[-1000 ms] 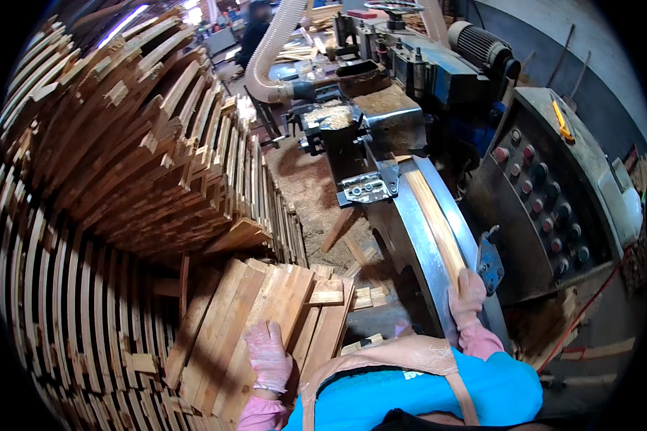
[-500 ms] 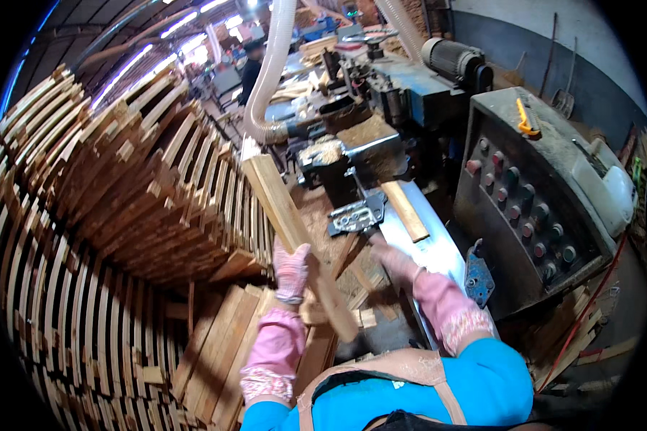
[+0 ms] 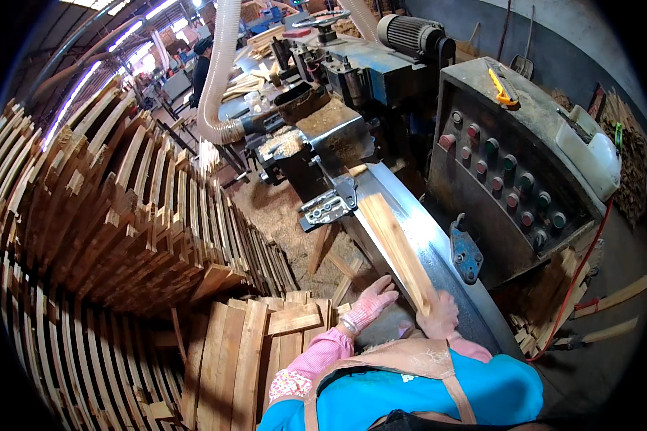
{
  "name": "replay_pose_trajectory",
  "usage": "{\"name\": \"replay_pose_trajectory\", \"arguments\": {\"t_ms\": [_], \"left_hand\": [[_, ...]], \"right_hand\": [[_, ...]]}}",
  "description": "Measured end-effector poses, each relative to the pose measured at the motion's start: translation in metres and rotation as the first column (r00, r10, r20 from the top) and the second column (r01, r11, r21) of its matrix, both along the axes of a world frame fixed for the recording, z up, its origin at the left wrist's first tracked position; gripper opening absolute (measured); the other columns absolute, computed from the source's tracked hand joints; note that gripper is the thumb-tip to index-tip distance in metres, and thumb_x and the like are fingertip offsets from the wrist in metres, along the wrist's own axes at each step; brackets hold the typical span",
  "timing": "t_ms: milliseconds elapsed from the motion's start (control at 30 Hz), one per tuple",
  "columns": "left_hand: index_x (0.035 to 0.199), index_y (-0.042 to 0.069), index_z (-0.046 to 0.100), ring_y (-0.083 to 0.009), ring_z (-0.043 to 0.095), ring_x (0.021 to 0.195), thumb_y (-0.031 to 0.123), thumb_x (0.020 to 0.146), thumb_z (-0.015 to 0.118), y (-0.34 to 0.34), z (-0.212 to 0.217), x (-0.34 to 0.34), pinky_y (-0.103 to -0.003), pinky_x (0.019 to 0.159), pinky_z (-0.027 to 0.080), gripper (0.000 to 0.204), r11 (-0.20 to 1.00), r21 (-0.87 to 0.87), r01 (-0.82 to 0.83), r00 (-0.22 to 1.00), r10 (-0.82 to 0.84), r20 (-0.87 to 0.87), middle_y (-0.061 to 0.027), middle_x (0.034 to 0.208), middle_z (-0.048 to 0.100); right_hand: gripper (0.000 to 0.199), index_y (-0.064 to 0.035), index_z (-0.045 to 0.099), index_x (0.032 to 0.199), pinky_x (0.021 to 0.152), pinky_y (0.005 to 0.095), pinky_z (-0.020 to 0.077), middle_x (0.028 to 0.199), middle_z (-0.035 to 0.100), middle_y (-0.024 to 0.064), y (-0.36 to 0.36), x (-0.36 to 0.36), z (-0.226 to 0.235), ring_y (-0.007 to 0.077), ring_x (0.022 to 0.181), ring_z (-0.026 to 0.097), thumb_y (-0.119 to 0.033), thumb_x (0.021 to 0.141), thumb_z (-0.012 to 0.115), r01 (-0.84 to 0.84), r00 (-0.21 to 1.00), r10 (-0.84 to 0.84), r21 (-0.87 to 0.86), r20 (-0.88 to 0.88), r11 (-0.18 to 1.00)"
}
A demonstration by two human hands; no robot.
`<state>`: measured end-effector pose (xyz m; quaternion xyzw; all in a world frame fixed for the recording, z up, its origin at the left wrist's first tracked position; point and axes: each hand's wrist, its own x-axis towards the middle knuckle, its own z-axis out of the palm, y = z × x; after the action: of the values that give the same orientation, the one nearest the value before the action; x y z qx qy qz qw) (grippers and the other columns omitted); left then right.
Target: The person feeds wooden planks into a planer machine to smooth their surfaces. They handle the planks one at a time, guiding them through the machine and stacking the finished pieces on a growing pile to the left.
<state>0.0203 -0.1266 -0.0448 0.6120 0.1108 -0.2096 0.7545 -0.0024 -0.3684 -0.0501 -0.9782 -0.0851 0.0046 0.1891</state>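
Note:
A wooden plank [image 3: 397, 244] lies lengthwise on the shiny metal bed [image 3: 449, 276] of a woodworking machine. My right hand [image 3: 440, 316] is closed on the plank's near end. My left hand [image 3: 370, 302], in a pinkish glove, is apart from the plank to its left, fingers stretched out and holding nothing. At the machine's mouth the end of another piece of wood [image 3: 357, 170] shows; the rest is hidden beneath the machine head [image 3: 341, 136]. A metal guide bracket [image 3: 329, 208] sits beside the plank's far end.
Tall stacks of wooden strips [image 3: 108, 215] fill the left. Below my left arm lies a pile of planks [image 3: 237, 352]. A control cabinet [image 3: 499, 172] with several buttons stands right of the bed, a yellow-handled tool [image 3: 502, 87] on top. A blue metal fitting [image 3: 466, 251] is at the bed's right edge.
The plank my left hand held raised is now down on the bed. My left hand has let go; my right hand has come to its near end. The earlier piece has moved into the machine.

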Motion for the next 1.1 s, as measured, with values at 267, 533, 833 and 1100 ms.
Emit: {"name": "replay_pose_trajectory", "arguments": {"t_ms": [267,533,833,1100], "left_hand": [[0.162,-0.007,0.035,-0.0324,0.052,0.146,0.019,0.099,0.071,0.04,0.026,-0.067,-0.039,0.12,0.045,0.077,0.902,0.063,-0.428,0.903,0.424,0.065,-0.0242,0.162,0.048],[0.148,-0.001,0.055,-0.0436,0.058,0.137,0.019,0.086,0.08,0.103,0.087,-0.115,-0.048,0.118,0.045,0.07,0.207,0.77,-0.604,0.786,-0.003,0.618,-0.0273,0.144,0.062],[0.152,0.003,0.047,-0.0468,0.042,0.147,0.01,0.071,0.082,0.166,0.088,-0.312,-0.054,0.125,0.033,0.088,-0.287,0.958,0.007,0.922,0.373,0.105,-0.0257,0.156,0.046],[0.144,0.003,0.053,-0.0457,0.066,0.116,0.011,0.079,0.076,0.18,0.123,-0.292,-0.05,0.101,0.055,0.07,-0.012,1.0,0.002,0.878,0.479,0.004,-0.0275,0.127,0.067]], "right_hand": [[0.053,-0.0198,0.057,0.13,0.092,0.0536,0.049,0.118,0.057,0.0144,0.077,0.206,-0.015,0.0382,0.113,0.057,-0.023,0.081,0.077,0.025,0.975,-0.059,0.16,0.212,0.987],[0.068,-0.0156,0.056,0.142,0.101,0.0514,0.0504,0.123,0.062,0.0158,0.141,0.243,0.013,0.0415,0.116,0.061,-0.022,0.081,0.084,-0.129,0.989,0.111,0.201,0.096,0.971],[0.056,-0.0144,0.065,0.131,0.091,0.0521,0.051,0.119,0.064,0.0134,-0.036,0.033,0.019,0.0404,0.109,0.062,-0.021,0.078,0.083,-0.114,0.992,0.113,0.03,0.051,0.993],[0.026,-0.0128,0.07,0.107,0.079,0.0519,0.051,0.097,0.067,0.0147,0.048,0.168,-0.016,0.0391,0.094,0.065,-0.024,0.085,0.076,-0.328,0.864,0.288,0.026,0.412,0.944]]}}
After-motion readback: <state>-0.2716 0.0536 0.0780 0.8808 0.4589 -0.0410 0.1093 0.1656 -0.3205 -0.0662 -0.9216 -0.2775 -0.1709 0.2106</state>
